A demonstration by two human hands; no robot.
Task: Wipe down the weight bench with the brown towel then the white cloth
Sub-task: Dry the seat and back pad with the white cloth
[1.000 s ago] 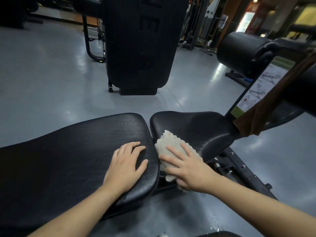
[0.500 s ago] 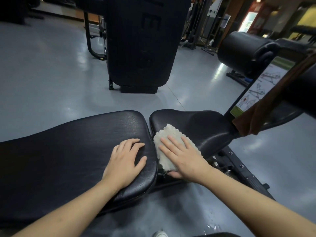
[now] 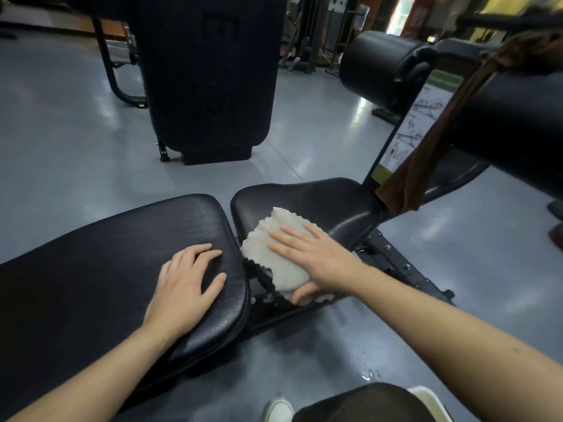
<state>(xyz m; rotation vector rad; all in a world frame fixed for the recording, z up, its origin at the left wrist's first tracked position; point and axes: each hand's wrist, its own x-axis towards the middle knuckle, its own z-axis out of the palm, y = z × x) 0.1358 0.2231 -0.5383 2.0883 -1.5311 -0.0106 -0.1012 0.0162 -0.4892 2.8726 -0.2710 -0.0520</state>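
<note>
The black weight bench has a long back pad (image 3: 100,254) on the left and a smaller seat pad (image 3: 320,199) on the right. My right hand (image 3: 316,260) presses the white cloth (image 3: 274,248) flat on the near left edge of the seat pad, thumb curled under the cloth's lower edge. My left hand (image 3: 185,284) lies flat on the right end of the back pad, fingers spread, holding nothing. The brown towel (image 3: 426,153) hangs from the machine's arm at the right, above the seat's far end.
A tall black machine (image 3: 207,74) stands on the grey floor beyond the bench. A padded roller (image 3: 380,68) and an instruction placard (image 3: 411,126) rise at the right. The bench's metal frame (image 3: 405,266) runs right of the seat. My shoe (image 3: 277,409) shows below.
My right hand has slid the white cloth forward and up the seat pad, from its near edge onto the surface. My left hand has stayed on the back pad.
</note>
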